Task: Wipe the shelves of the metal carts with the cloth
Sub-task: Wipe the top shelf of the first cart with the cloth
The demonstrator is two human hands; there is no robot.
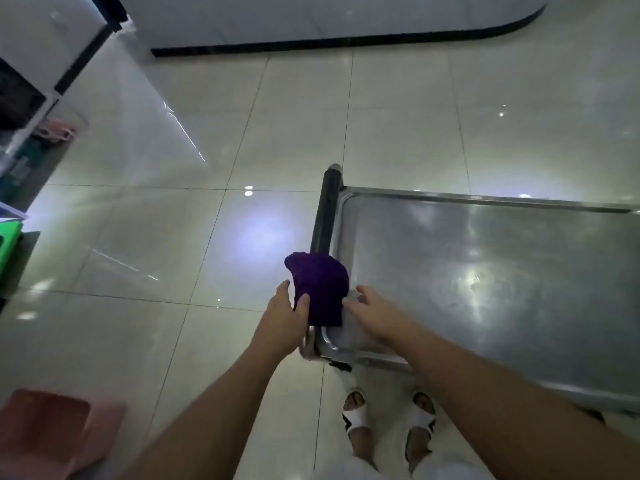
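Observation:
A dark purple cloth [320,289] hangs over the left end of a metal cart, across its handle bar [325,216]. My left hand [284,320] holds the cloth's left edge, thumb on top of it. My right hand [372,311] hovers just right of the cloth with fingers spread, over the near-left corner of the cart's top shelf [485,271]; whether its fingertips touch the cloth is unclear. The shelf is a shiny steel tray with a raised rim and nothing on it.
Glossy tiled floor [173,237] surrounds the cart. A pink plastic stool [52,431] stands at lower left, a green object [8,244] and shelving at far left. A white counter with black base [329,43] runs along the back. My feet in white sandals [388,414] are below the cart.

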